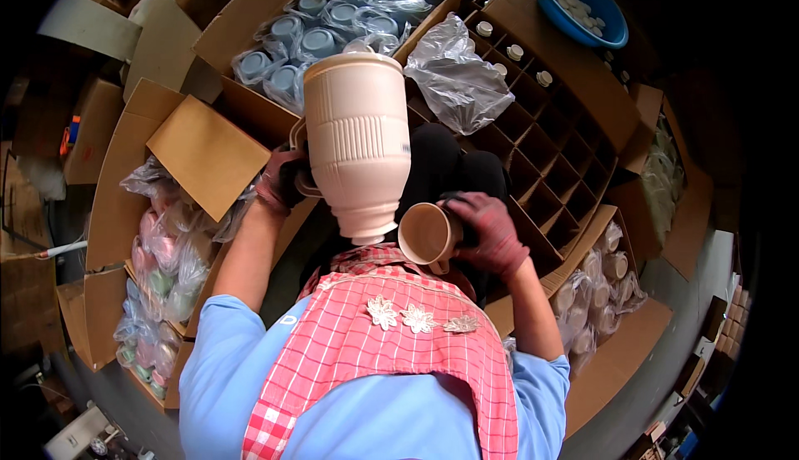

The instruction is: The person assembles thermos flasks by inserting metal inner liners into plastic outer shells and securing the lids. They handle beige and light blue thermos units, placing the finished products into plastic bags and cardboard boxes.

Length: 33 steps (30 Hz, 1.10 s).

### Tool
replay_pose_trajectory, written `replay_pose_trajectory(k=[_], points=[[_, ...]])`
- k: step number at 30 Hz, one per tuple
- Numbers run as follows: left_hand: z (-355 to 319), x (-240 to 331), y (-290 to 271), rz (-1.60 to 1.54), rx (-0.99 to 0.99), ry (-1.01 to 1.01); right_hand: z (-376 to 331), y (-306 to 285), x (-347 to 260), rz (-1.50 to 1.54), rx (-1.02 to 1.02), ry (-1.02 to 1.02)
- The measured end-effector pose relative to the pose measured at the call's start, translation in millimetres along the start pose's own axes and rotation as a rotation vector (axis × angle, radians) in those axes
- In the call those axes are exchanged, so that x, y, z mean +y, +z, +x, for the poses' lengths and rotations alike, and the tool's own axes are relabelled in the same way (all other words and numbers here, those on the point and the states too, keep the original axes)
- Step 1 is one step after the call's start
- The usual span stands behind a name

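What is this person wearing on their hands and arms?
Both hands wear dark reddish knit gloves: the left hand and the right hand. The forearms are uncovered. Short light blue sleeves end above the elbows, and a red-and-white checked apron with three small flower-shaped decorations covers the chest.

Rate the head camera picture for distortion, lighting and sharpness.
Head view: strong fisheye bend, the cardboard boxes curve toward a black rim; light is even and soft, with mild sheen on the cream flask; the flask, the cup and both gloved hands look sharp; far corners fall dark.
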<state>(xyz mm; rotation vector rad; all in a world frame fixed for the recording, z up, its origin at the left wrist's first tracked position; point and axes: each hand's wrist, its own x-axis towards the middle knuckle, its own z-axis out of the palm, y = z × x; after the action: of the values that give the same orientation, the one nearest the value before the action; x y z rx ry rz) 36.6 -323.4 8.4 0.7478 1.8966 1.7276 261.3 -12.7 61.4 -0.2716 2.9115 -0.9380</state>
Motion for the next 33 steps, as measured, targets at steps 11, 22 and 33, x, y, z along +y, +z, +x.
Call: replay_pose_trajectory(k=[11, 22, 33], points=[[-18.6, -31.2, 39.0, 0.089, 0.043, 0.005, 2.6, 54.1, -28.5, 1.347, 0.177, 0.332], [-20.2, 39.6, 94.6, 0.329, 0.305, 0.317, 27.1, 11.1, -49.2, 0.363, 0.851, 0.161], [-7.7, 0.0, 99.8, 0.197, 0.19, 0.279, 16.5, 62.8, -4.9, 2.252, 0.322, 0.35]])
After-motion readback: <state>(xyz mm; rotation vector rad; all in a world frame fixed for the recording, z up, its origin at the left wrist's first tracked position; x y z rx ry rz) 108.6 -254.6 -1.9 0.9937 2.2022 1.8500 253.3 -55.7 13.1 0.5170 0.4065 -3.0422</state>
